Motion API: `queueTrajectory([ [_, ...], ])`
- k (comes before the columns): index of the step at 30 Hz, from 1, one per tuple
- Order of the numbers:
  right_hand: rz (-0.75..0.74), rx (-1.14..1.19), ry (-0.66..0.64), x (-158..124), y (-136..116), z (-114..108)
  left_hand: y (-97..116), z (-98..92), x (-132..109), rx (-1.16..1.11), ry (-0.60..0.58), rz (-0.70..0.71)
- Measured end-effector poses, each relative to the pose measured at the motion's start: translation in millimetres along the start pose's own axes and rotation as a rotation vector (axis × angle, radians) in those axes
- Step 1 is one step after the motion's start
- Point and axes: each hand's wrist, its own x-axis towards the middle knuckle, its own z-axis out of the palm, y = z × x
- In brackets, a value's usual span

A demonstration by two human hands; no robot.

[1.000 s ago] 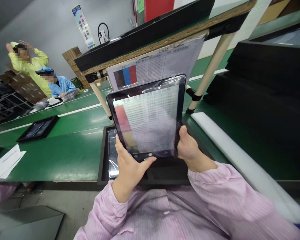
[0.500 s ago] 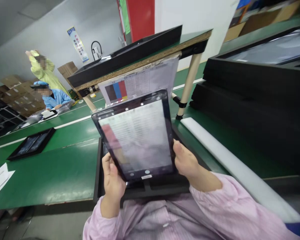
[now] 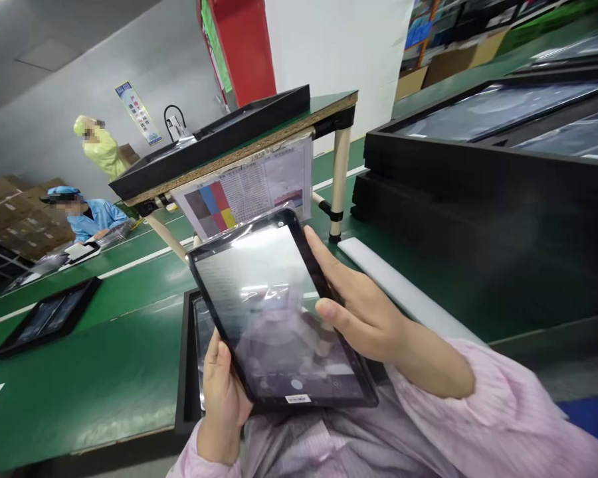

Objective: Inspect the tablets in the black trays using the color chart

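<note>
A black tablet (image 3: 274,318) is held up in front of me, tilted, its lit screen showing a camera picture overlaid with glare. A small white barcode label sits on its bottom edge. My left hand (image 3: 224,392) grips the lower left side, thumb at the front edge. At the right edge, my right hand (image 3: 363,312) has its fingers stretched along the side and its thumb over the screen. Behind the tablet, a printed chart (image 3: 249,186) with colour blocks hangs under a raised shelf. Below lies a black tray (image 3: 185,372), partly hidden by the tablet.
Stacked black trays (image 3: 478,159) with film-covered screens stand at right, beside a white foam strip (image 3: 403,285). Another black tray (image 3: 87,292) lies on the green bench (image 3: 104,372) at left. The raised shelf (image 3: 339,103) carries a tray. Two people work at the far left.
My right hand has moved up the tablet's right edge, its fingers now extended. The tablet has come lower and turned, and its screen picture has changed. My view has shifted right.
</note>
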Motion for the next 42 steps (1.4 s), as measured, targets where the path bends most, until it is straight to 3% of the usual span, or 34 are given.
queueTrajectory([
  [2, 0.095, 0.019, 0.017, -5, 5, -1, -2, 5.0, -5, -0.004, 0.047, -0.03],
  [4, 0.229, 0.201, 0.056, -10, 10, -1, -3, 14.1, -9, -0.013, 0.069, -0.086],
  [8, 0.602, 0.713, 0.262, -16, 30, 3, -6, 35.9, -8, 0.015, -0.071, -0.158],
  [11, 0.844, 0.648, 0.348, -17, 58, 6, -17, 42.8, 0, 0.115, -0.217, -0.179],
  [14, 0.941, 0.586, 0.325, -15, 88, 8, -32, 38.4, 4, 0.279, -0.258, -0.231],
  [17, 0.929, 0.559, 0.389, -14, 103, 6, -33, 27.4, -1, 0.336, -0.336, -0.153],
  [19, 0.841, 0.458, 0.4, -17, 102, 3, -22, 16.8, -7, 0.411, -0.411, -0.051],
  [20, 0.763, 0.346, 0.335, -21, 99, 2, -15, 10.1, -9, 0.494, -0.434, 0.014],
  [22, 0.56, 0.01, 0.062, -31, 92, 2, 2, -6.2, -10, 0.731, -0.435, 0.173],
  [25, 0.31, -0.487, -0.359, -50, 86, 13, 23, -34.0, -3, 1.147, -0.329, 0.398],
  [28, 0.215, -0.72, -0.481, -62, 87, 25, 35, -55.8, 9, 1.504, -0.197, 0.494],
  [34, 0.216, -0.702, -0.287, -69, 87, 9, 39, -67.7, 30, 1.884, -0.076, 0.445],
  [39, 0.349, -0.725, -0.254, -91, 94, 4, 27, -71.1, 40, 1.969, -0.128, 0.376],
  [42, 0.345, -0.732, -0.196, -100, 93, 10, 23, -76.4, 42, 1.936, -0.115, 0.464],
])
